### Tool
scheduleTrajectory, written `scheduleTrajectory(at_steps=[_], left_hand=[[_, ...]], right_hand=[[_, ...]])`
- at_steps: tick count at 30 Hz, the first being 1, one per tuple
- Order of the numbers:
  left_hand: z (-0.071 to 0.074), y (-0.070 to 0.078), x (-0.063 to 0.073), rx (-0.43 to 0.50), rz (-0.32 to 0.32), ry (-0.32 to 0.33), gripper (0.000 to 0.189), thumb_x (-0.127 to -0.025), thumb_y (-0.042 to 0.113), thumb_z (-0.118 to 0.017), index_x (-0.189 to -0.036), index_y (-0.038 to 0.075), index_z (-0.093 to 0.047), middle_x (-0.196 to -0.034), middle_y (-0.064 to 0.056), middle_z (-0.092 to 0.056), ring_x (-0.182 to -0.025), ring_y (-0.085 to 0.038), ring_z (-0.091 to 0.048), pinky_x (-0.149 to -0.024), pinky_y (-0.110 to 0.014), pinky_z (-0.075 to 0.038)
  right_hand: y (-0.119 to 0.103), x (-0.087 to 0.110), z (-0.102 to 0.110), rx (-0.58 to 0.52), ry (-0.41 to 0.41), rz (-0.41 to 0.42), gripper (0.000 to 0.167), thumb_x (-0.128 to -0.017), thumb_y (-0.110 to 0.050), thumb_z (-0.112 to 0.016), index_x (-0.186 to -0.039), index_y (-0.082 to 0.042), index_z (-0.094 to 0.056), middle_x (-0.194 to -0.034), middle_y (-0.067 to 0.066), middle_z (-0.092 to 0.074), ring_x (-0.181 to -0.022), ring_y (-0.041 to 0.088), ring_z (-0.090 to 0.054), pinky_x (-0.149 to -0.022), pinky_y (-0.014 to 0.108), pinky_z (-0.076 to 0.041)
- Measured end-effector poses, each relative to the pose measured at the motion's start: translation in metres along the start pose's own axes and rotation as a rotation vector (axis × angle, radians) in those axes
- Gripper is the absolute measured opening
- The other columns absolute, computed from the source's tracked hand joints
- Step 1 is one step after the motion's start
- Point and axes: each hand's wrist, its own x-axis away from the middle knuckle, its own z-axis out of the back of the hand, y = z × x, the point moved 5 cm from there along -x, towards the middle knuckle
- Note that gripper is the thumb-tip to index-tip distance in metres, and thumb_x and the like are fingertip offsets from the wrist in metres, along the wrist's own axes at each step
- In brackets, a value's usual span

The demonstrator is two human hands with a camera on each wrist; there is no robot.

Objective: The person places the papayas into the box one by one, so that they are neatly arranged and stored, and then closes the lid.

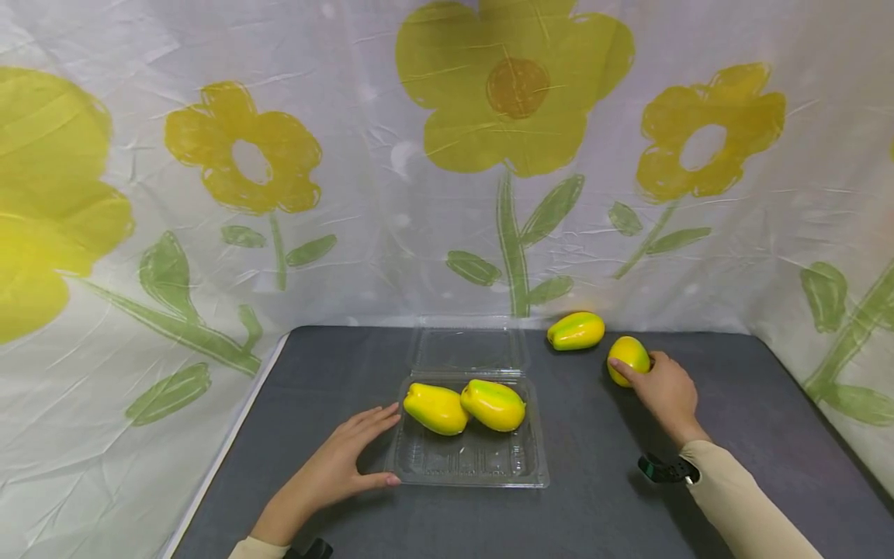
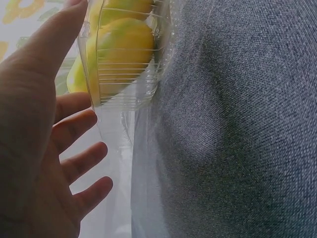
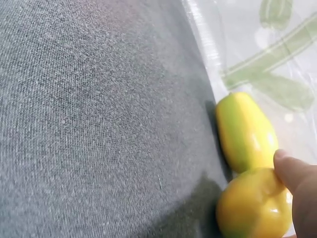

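An open clear plastic clamshell box (image 1: 475,466) lies on the table with two yellow-green papayas side by side in its base, the left papaya (image 1: 436,409) and the right papaya (image 1: 493,405). At the box's left wall is my left hand (image 1: 342,458), fingers spread and nearly straight, fingertips and thumb right at the rim. My right hand (image 1: 667,388) grips another papaya (image 1: 628,361) at the back right, thumb on its near left side, the other fingers mostly hidden behind it. In the right wrist view the thumb (image 3: 294,171) presses on this fruit.
One more papaya (image 1: 576,331) lies by the table's back edge, left of the gripped one. The box's clear lid (image 1: 468,348) is folded back toward the wall. A flower-printed white sheet (image 1: 377,233) hangs behind the dark grey table (image 1: 587,497) and at its sides.
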Motion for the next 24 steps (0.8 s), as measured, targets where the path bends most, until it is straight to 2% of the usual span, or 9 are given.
scheduleTrajectory(at_steps=[7,13,19,24], left_hand=[[0.0,-0.001,0.0,0.013,-0.004,-0.003,0.095,-0.073,0.073,-0.066,-0.15,0.022,-0.045,-0.161,0.004,-0.036,-0.146,-0.035,-0.038,-0.109,-0.067,-0.035],[0.0,0.0,0.0,0.011,-0.013,0.001,0.094,-0.073,0.073,-0.066,-0.149,0.021,-0.045,-0.161,0.003,-0.037,-0.146,-0.035,-0.039,-0.109,-0.067,-0.036],[0.0,0.0,0.0,0.009,-0.006,0.0,0.092,-0.073,0.068,-0.071,-0.15,0.022,-0.045,-0.161,0.004,-0.037,-0.146,-0.034,-0.039,-0.109,-0.067,-0.036],[0.0,0.0,0.0,0.007,-0.004,0.005,0.091,-0.073,0.061,-0.077,-0.149,0.022,-0.046,-0.161,0.006,-0.037,-0.146,-0.034,-0.039,-0.11,-0.067,-0.035]], right_hand=[[0.009,0.002,0.003,-0.002,-0.046,0.011,0.097,-0.084,-0.073,-0.058,-0.135,0.01,-0.052,-0.126,0.033,-0.061,-0.097,0.047,-0.064,-0.068,0.047,-0.051],[0.013,0.004,0.005,-0.014,-0.064,0.047,0.093,-0.084,-0.069,-0.061,-0.134,0.008,-0.053,-0.122,0.031,-0.064,-0.089,0.038,-0.068,-0.06,0.035,-0.05],[0.014,0.007,0.007,-0.041,-0.065,0.086,0.091,-0.084,-0.067,-0.064,-0.137,0.007,-0.052,-0.127,0.031,-0.063,-0.102,0.043,-0.065,-0.073,0.046,-0.052],[0.014,0.009,0.008,-0.055,-0.056,0.127,0.086,-0.086,-0.062,-0.066,-0.138,0.006,-0.052,-0.126,0.029,-0.064,-0.105,0.044,-0.064,-0.076,0.05,-0.052]])
